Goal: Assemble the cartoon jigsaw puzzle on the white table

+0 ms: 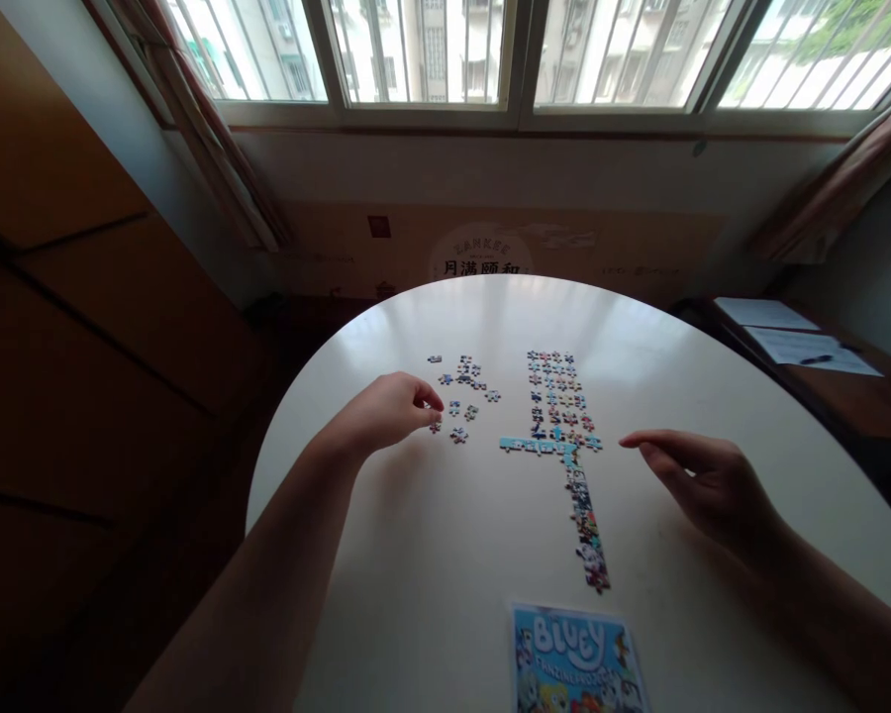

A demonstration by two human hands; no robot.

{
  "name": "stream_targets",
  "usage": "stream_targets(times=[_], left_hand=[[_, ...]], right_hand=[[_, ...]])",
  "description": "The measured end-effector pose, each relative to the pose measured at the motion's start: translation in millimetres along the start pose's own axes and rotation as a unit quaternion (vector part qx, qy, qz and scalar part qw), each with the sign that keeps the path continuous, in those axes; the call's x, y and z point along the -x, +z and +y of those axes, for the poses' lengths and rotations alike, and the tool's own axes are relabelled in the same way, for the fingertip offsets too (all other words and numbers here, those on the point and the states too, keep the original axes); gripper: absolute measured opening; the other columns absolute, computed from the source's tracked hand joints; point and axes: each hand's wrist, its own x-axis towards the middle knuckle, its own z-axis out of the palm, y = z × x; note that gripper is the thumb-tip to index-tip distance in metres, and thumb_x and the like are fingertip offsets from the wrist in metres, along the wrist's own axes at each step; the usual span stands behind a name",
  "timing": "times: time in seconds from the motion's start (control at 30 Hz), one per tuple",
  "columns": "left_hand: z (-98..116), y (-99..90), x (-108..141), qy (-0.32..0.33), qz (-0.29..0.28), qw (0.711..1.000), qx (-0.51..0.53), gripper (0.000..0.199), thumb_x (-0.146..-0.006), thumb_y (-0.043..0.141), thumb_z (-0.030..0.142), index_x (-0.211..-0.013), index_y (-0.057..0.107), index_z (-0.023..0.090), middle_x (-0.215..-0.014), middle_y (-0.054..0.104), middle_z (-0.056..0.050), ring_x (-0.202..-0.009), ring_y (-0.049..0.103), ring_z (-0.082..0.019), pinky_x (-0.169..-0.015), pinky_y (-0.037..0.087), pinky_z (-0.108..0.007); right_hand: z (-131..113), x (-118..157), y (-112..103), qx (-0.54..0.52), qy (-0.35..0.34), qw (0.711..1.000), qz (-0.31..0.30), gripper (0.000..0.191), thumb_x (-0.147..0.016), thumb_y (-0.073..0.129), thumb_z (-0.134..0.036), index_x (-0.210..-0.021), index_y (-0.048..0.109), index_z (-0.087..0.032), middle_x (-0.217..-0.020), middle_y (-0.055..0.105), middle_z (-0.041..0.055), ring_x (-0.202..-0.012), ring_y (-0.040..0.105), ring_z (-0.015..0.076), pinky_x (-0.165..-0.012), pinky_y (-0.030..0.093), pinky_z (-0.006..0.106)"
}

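Note:
My left hand [397, 409] is over the left part of the table, thumb and forefinger drawn together at a small jigsaw piece [435, 428]; the fingertips partly hide it. Several loose jigsaw pieces [465, 376] lie just beyond and right of that hand. My right hand [702, 480] hovers at the right, forefinger stretched out, thumb close beneath it, with nothing visible in it. Between the hands, rows of separate pieces [556, 391] lie spread out. Nearer me, a joined blue strip [535, 447] meets a joined column of pieces [588, 525] at a corner.
A blue picture sheet [575, 659] marked "BLUEY" lies at the near edge of view. Everything rests on a round white table [416, 614]. To the right, papers [809, 352] and a pen lie on a brown surface. Windows and a wall stand behind.

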Motion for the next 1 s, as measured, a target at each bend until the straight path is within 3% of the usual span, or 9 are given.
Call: stream_targets(times=[0.13, 0.33, 0.63, 1.0], left_hand=[[2.0, 1.1, 4.7, 0.011, -0.018, 0.999, -0.025, 0.023, -0.074, 0.068, 0.03, -0.093, 0.08, 0.023, -0.096, 0.076, -0.004, -0.085, 0.067, -0.022, -0.07, 0.048, -0.029], [-3.2, -9.4, 8.8, -0.027, 0.075, 0.997, -0.014, 0.022, -0.077, 0.067, 0.034, -0.091, 0.08, 0.024, -0.095, 0.074, -0.006, -0.077, 0.065, -0.021, -0.063, 0.047, -0.029], [-7.2, -15.7, 10.7, -0.047, 0.119, 0.992, 0.002, 0.015, -0.077, 0.068, 0.032, -0.084, 0.079, 0.023, -0.09, 0.076, -0.005, -0.077, 0.067, -0.022, -0.059, 0.046, -0.029], [-19.8, -9.2, 0.7, -0.076, 0.071, 0.994, -0.024, 0.015, -0.074, 0.068, 0.029, -0.084, 0.077, 0.024, -0.093, 0.077, -0.005, -0.084, 0.069, -0.023, -0.067, 0.047, -0.029]], right_hand=[[-1.4, 0.1, 0.4, 0.001, -0.002, 1.0, 0.001, 0.022, -0.095, 0.057, -0.029, -0.095, 0.077, -0.021, -0.088, 0.078, 0.0044, -0.075, 0.073, 0.0174, -0.062, 0.053, 0.024], [0.5, 1.7, 0.0, 0.003, 0.005, 1.0, 0.002, 0.023, -0.095, 0.057, -0.031, -0.094, 0.077, -0.021, -0.086, 0.078, 0.0047, -0.072, 0.073, 0.0181, -0.061, 0.053, 0.025], [3.4, 1.6, -1.3, 0.007, -0.002, 1.0, -0.012, 0.022, -0.093, 0.058, -0.03, -0.096, 0.078, -0.022, -0.088, 0.079, 0.0058, -0.074, 0.075, 0.0207, -0.06, 0.056, 0.025], [10.5, 2.4, -1.0, 0.02, -0.016, 0.999, -0.024, 0.02, -0.094, 0.059, -0.03, -0.097, 0.078, -0.023, -0.092, 0.079, 0.0052, -0.08, 0.076, 0.021, -0.07, 0.06, 0.026]])
